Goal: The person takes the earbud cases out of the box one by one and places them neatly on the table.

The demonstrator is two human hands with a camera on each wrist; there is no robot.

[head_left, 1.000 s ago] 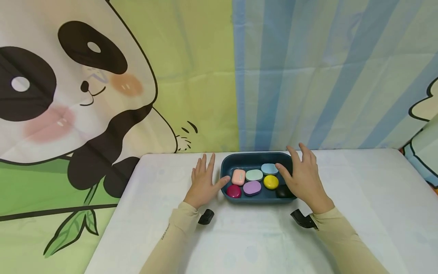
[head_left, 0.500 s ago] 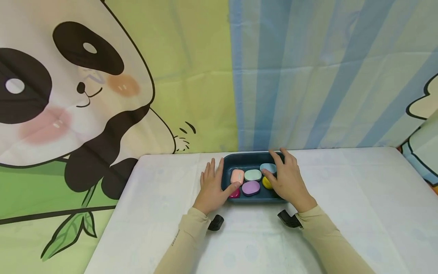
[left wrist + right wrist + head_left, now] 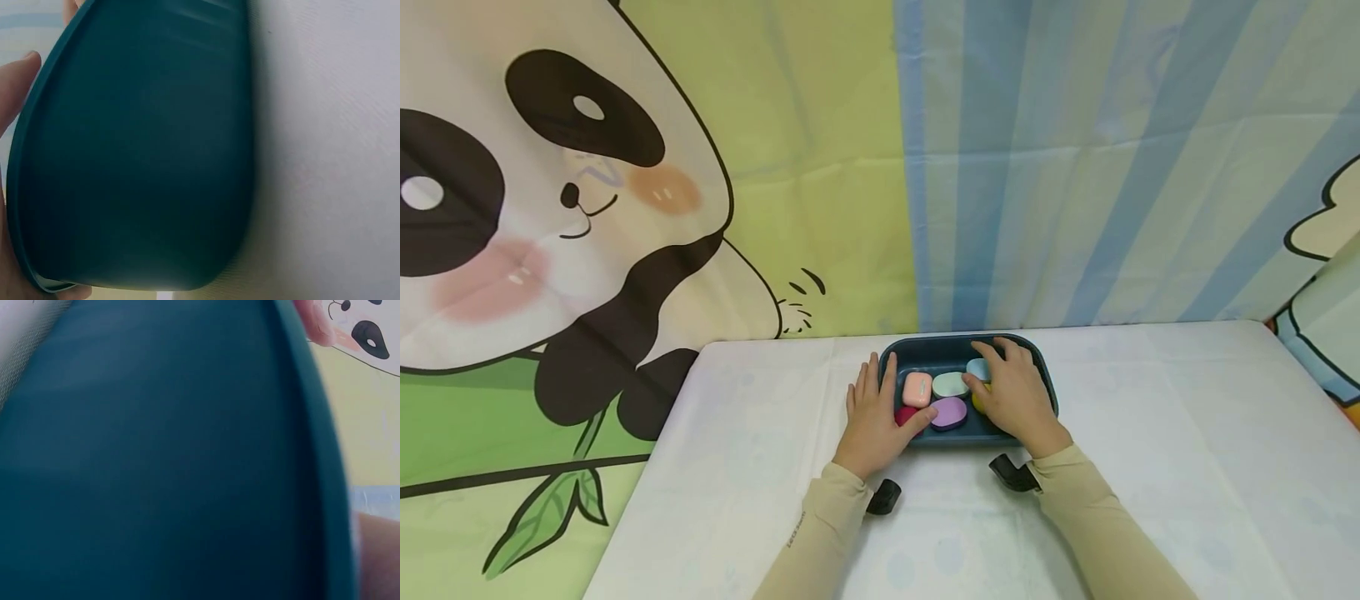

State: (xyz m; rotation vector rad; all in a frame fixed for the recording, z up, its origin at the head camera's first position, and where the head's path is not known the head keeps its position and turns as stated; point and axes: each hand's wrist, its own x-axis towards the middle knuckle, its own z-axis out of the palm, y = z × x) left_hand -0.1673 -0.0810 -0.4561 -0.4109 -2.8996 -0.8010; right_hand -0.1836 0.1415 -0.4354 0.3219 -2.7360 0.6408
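A dark blue tray (image 3: pixel 936 354) holds several small smooth cases. My left hand (image 3: pixel 872 429) is over the tray's left end, fingers extended, its thumb over the red round case (image 3: pixel 906 417) and close to the purple oval case (image 3: pixel 950 412). Fingers spread and a little bent, my right hand (image 3: pixel 1018 400) hovers over the right part. It partly covers the yellow round case (image 3: pixel 981 400) and the light blue case (image 3: pixel 977 368); contact cannot be made out. Between the hands lie a pink case (image 3: pixel 917 389) and a mint oval case (image 3: pixel 951 384). Both wrist views are mostly tray wall (image 3: pixel 137 144).
The tray stands near the back edge of a table with a white cloth (image 3: pixel 1165 417). Right behind hangs a printed curtain (image 3: pixel 1045 167) with a panda and stripes. Black wrist mounts (image 3: pixel 883 497) stick out inward from both sleeves.
Both hands have moved inward over the tray, the left to the right, the right to the left. The black case at the right end is now hidden under the right hand.
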